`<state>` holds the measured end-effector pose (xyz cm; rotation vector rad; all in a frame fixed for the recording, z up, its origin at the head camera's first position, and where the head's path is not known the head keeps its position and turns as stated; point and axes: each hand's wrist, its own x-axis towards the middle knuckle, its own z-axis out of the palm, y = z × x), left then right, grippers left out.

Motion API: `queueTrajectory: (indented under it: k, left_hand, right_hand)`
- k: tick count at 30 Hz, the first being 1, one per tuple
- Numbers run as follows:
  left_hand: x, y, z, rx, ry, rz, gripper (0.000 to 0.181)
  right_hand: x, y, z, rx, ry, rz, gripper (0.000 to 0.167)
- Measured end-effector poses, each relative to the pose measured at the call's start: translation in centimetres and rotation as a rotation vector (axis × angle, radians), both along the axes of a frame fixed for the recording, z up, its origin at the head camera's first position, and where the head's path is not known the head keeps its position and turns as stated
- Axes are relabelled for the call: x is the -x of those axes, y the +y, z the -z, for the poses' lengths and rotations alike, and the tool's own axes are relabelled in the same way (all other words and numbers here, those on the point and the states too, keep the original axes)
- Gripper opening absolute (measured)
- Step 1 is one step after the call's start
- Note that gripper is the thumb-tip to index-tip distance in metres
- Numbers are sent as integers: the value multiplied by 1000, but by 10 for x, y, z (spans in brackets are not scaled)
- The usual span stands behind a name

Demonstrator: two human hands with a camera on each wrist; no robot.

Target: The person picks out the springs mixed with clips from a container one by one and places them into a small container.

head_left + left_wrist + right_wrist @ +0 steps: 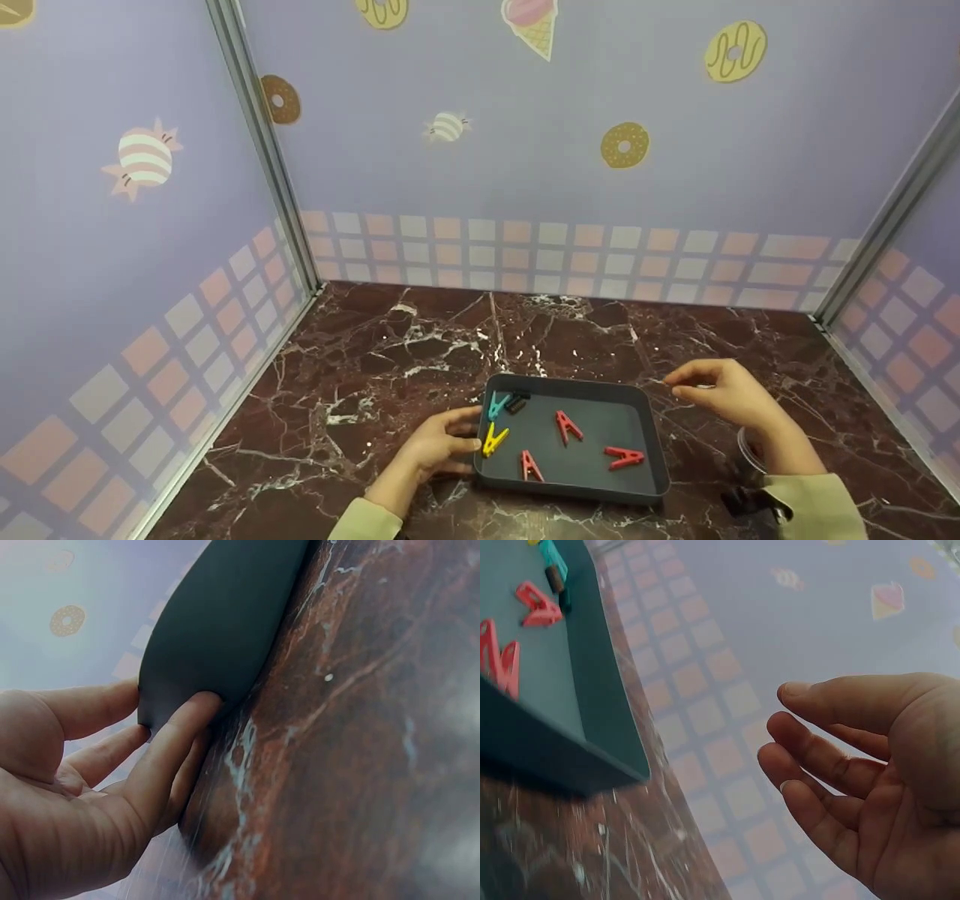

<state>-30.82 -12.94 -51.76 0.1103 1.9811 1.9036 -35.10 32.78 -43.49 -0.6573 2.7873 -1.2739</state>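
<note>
A dark grey rectangular tray point(600, 484) stands on the marbled table. My left hand point(439, 442) grips its left side, the thumb at the rim and fingers against the outer wall point(217, 622). Inside, along the left, lie a teal clothespin point(497, 406), a yellow clothespin point(493, 440) and small black pieces point(516, 403) whose kind is unclear. Red clothespins lie farther right: one near the middle point(568, 427), another by the front wall point(530, 466), a third at the right point(624, 457). Beyond the tray's right edge, my right hand point(724, 390) hovers with loosely bent fingers, holding nothing.
A clear round container point(746, 450) stands right of the tray, partly hidden by my right forearm. Patterned panels point(480, 187) enclose the table point(390, 352) at the back, left and right. Pale marks and specks show on the tabletop behind the tray.
</note>
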Motion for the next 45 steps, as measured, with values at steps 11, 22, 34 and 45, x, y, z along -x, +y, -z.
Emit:
queueTrajectory:
  k: [11, 22, 34, 45]
  left_hand:
    - [0, 0, 0, -6, -12, -1, 66]
    - [1, 0, 0, -18, -17, -5, 67]
    - [1, 1, 1, -11, -18, -7, 66]
    - [1, 0, 0, -20, -32, -14, 67]
  right_hand:
    - [27, -49, 2, 0, 26, -97, 14]
    - [46, -98, 9, 30, -35, -181, 15]
    - [59, -150, 25, 30, -61, -259, 16]
    - [64, -188, 42, -38, -131, -329, 19]
